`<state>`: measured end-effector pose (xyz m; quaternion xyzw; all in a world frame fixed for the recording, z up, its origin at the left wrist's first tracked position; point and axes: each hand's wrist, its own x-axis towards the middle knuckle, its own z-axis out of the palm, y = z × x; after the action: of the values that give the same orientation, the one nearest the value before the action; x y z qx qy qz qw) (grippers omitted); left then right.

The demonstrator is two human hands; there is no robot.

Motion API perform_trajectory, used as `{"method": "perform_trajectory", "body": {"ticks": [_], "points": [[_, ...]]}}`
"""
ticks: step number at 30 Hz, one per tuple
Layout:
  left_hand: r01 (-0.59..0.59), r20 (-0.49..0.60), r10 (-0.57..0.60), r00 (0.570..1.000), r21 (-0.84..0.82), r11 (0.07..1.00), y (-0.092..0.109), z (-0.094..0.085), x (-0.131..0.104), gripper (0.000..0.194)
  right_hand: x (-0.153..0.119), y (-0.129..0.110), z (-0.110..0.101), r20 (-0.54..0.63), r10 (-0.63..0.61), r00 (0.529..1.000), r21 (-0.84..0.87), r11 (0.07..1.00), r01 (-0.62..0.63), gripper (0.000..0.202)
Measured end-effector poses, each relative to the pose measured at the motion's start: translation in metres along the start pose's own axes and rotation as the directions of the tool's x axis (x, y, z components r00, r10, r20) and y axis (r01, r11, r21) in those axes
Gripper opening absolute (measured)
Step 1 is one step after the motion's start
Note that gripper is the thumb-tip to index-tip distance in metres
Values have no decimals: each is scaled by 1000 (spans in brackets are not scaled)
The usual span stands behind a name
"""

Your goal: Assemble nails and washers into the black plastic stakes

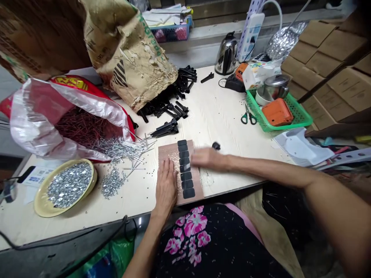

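Note:
A brown board (198, 189) lies at the table's front edge with a column of black rounded pads (187, 175) along it. Small pale grains (174, 156) are scattered on the board left of the pads. My left hand (166, 181) rests flat on the board's left side, fingers stretched out. My right hand (210, 158) is smeared by motion over the board's right edge, beside the upper pads; whether it holds anything cannot be made out. A small black object (216, 146) shows just behind it. Several black plastic parts (165, 129) lie beyond the board.
On the left, a yellow bowl (94, 175) holds metal washers, near loose metal pins (124, 150) and an open sack (31, 112). A torn paper bag (130, 58) spills black parts. Scissors (248, 117), a green basket (300, 112), a kettle (227, 54) and cartons (342, 88) stand right.

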<state>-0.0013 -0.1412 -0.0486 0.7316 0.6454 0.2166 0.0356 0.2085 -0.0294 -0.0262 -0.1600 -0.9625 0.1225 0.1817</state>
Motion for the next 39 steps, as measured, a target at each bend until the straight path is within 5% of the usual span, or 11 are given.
{"method": "perform_trajectory", "body": {"ticks": [3,5,7,11,15,25,28,30,35,39], "points": [[12,6,-12,1000,-4,1000,2,-1,0,45,2,3,-2,-50,74,996,-21,997,-76,34],[15,11,-15,1000,-1,1000,3,-1,0,45,3,2,-3,6,-95,995,6,995,95,31],[19,14,-20,1000,8,1000,4,-1,0,45,5,3,-5,28,-128,991,20,992,127,31],[21,18,-22,1000,21,1000,4,0,0,45,9,6,-5,-28,96,995,-39,995,-97,33],[25,10,-25,1000,5,1000,3,1,0,45,4,-5,0,31,-35,999,-73,997,37,30],[26,4,-26,1000,-4,1000,3,0,-1,45,11,-10,0,-67,208,976,26,978,-207,26],[20,-17,-21,1000,-3,1000,2,2,-3,43,10,-19,-1,-34,105,994,47,994,-103,27],[17,-35,-16,999,13,1000,1,3,-5,43,0,-21,-4,-10,40,999,51,998,-40,25],[32,-61,-29,998,52,998,-2,7,-8,44,-33,4,-30,-101,274,956,-43,959,-279,20],[47,-73,-44,996,34,998,-2,10,-9,44,-8,14,-47,-143,274,951,-228,926,-301,22]]}}
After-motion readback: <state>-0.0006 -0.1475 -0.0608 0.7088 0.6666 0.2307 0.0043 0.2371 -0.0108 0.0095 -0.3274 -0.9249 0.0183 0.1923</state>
